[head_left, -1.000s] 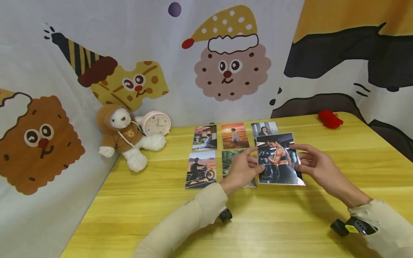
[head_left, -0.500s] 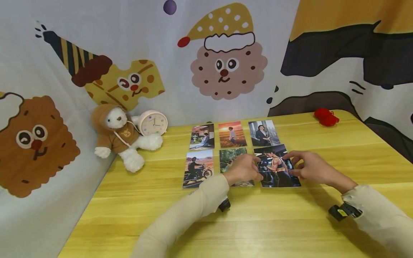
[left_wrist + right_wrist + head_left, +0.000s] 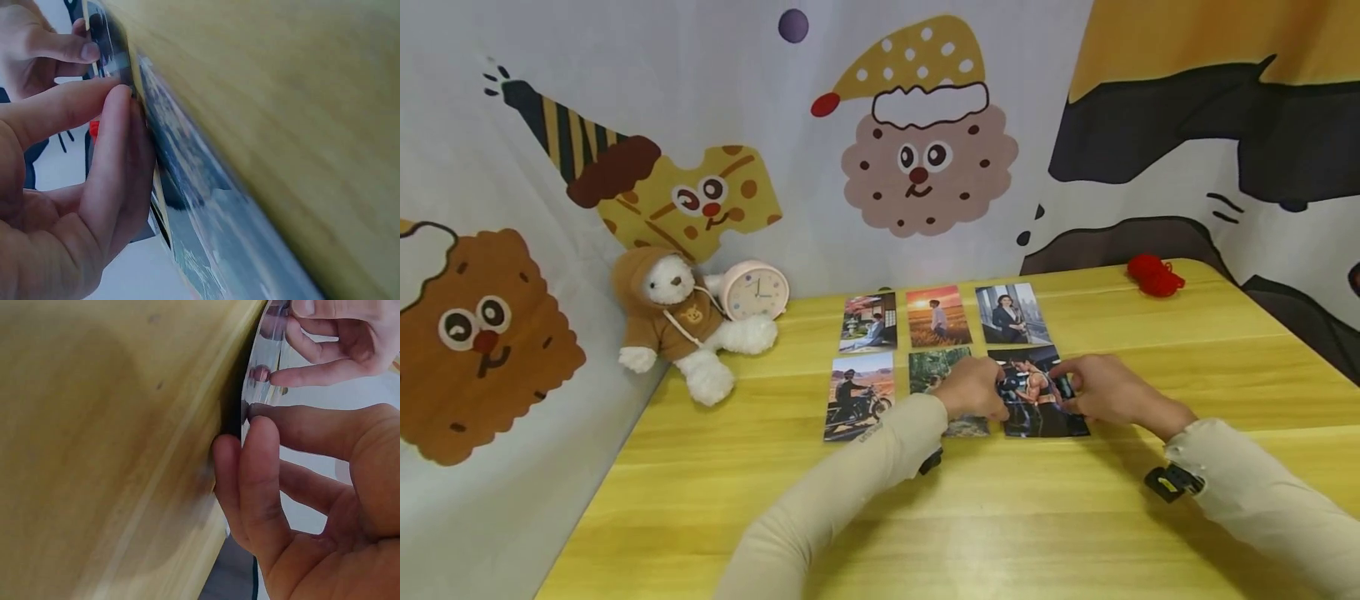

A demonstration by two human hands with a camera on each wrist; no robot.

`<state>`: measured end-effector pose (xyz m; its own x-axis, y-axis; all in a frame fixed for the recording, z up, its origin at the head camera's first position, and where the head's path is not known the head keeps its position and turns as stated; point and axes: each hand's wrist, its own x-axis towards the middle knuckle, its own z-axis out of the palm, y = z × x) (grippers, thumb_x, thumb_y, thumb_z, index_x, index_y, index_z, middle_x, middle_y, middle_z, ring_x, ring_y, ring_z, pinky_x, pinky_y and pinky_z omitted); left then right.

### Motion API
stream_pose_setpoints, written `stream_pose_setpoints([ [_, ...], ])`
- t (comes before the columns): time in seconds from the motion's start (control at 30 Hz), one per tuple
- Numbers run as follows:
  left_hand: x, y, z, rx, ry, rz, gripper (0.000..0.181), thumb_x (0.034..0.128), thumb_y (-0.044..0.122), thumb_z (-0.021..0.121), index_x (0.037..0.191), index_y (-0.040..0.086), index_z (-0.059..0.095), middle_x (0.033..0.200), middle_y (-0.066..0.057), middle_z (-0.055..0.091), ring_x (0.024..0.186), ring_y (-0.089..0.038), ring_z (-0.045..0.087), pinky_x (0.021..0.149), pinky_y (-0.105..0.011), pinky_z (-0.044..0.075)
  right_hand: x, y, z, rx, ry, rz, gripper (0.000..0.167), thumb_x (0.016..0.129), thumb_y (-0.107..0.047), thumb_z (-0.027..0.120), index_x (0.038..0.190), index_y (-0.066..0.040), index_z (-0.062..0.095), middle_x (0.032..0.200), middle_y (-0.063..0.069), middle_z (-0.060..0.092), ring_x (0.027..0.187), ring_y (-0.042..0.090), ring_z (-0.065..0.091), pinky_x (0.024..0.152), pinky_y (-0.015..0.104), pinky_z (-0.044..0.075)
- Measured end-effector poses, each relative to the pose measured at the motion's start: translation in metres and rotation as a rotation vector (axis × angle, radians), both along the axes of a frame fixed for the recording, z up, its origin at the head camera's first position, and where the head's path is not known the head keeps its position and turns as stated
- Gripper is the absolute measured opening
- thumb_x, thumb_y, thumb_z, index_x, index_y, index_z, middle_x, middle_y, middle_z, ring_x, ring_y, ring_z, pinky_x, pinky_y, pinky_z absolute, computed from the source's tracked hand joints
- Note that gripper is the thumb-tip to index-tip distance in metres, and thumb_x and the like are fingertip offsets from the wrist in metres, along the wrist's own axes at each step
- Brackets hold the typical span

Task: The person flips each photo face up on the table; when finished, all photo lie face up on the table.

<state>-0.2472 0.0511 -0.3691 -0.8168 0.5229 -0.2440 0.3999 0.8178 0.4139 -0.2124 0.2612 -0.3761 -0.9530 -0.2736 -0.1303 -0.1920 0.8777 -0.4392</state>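
A glossy photo card of a muscular person in a gym (image 3: 1036, 396) lies at the near right of two rows of photos, very low over or on the table. My left hand (image 3: 972, 389) pinches its left edge between thumb and fingertips, as the left wrist view shows. At the opposite edge, my right hand (image 3: 1105, 388) pinches the card with thumb and index finger. Beneath my left hand, a forest photo (image 3: 938, 364) is partly covered. Directly behind the gym card is a photo of a person in a suit (image 3: 1012, 315).
The motorcycle photo (image 3: 857, 396), garden photo (image 3: 868, 322) and sunset photo (image 3: 937, 317) lie to the left. A plush bear (image 3: 688, 325) and round clock (image 3: 755, 292) sit at the back left. Red yarn (image 3: 1154, 276) lies back right, before a printed curtain (image 3: 820, 208).
Both hands have lowered the gym card from above the table, bringing it nearer and into line with the front row. The suit photo behind it is now uncovered.
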Motion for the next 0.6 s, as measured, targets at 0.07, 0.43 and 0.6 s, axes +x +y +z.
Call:
stream_pose_setpoints([
  [0.07,-0.001,0.001,0.0,-0.059,0.054,-0.04,0.022,0.0798,0.015,0.08,0.1,0.009,0.073,0.085,0.002,0.069,0.076,-0.013,0.05,0.061,-0.022,0.041,-0.001,-0.001,0.0,0.016,-0.004,0.005,0.048,0.083,-0.006,0.077,0.128,0.003,0.064,0.059,0.0,0.052,0.046,0.01,0.056,0.054,0.026,0.041],
  [0.43,0.0,0.011,0.001,-0.279,0.165,-0.089,0.03,0.0839,0.033,0.081,0.107,0.018,0.071,0.1,0.007,0.072,0.09,-0.012,0.063,0.08,-0.023,0.052,-0.005,0.004,-0.003,0.088,0.065,0.05,0.048,0.081,-0.016,0.082,0.124,0.0,0.069,0.059,-0.004,0.052,0.051,0.01,0.043,0.052,0.025,0.032],
  [0.6,-0.002,0.011,0.0,-0.261,0.148,-0.072,0.046,0.0834,0.035,0.082,0.125,0.02,0.068,0.12,0.007,0.071,0.112,-0.015,0.064,0.093,-0.025,0.053,-0.005,0.007,-0.003,0.08,0.06,0.061,0.048,0.081,-0.016,0.081,0.124,0.0,0.068,0.063,-0.003,0.056,0.053,0.01,0.044,0.052,0.024,0.034],
])
